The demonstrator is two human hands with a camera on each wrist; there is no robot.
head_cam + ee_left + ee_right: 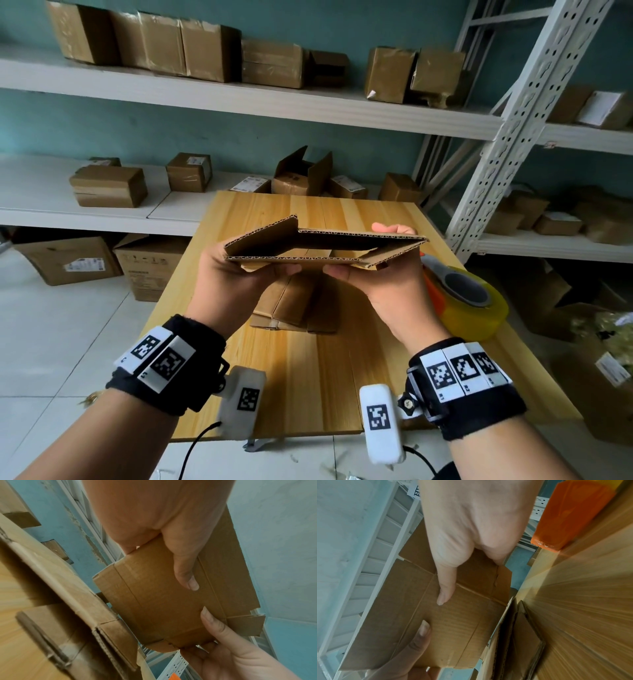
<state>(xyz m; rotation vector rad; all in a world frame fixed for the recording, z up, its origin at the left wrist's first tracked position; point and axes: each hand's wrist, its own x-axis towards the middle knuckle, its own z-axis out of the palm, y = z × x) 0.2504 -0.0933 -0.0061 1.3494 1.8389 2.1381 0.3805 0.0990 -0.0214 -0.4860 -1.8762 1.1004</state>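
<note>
between both hands [236, 284] [390, 291], a flattened carton [263, 239]

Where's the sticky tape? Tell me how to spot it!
Find the wooden table in front of the shelves. At its right edge, just past the right hand, lies the tape. It is a yellow roll with orange and grey, while the boxes nearby are brown.

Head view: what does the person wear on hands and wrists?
The left hand and right hand are bare, sleeveless. Each wrist carries a black fabric band topped with white tiles printed with black square codes, plus a white rounded camera pod bearing one code, trailing a black cable.
</note>
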